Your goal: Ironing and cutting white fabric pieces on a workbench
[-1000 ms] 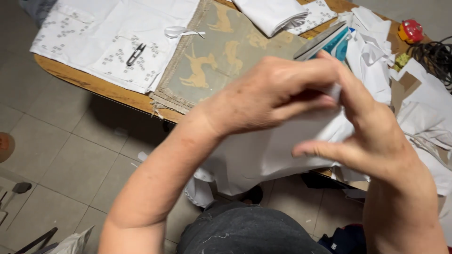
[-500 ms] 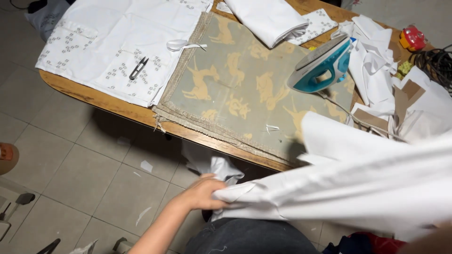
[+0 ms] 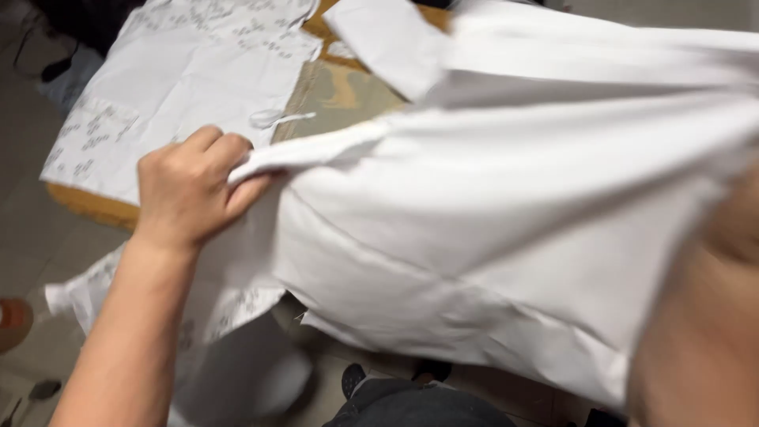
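My left hand (image 3: 194, 186) is closed in a fist on the edge of a large white cloth (image 3: 506, 205). The cloth is pulled taut across the view from that hand toward the right. A lower flap of the same cloth hangs below my left forearm, with a faint grey print on it. Only a blurred stretch of my right arm (image 3: 700, 316) shows at the right edge, under the cloth; the hand itself is out of sight.
A wooden table (image 3: 83, 204) lies beyond. On it lie a white printed fabric (image 3: 190, 71) and a beige patterned mat (image 3: 348, 87). A white folded piece (image 3: 387, 39) lies at the top. Grey tiled floor (image 3: 32, 237) is on the left, and dark trousers (image 3: 419, 405) are below.
My left hand has risen from below the table edge to over it, still gripping the cloth. The cloth now covers the iron and most of the mat. The view has shifted closer.
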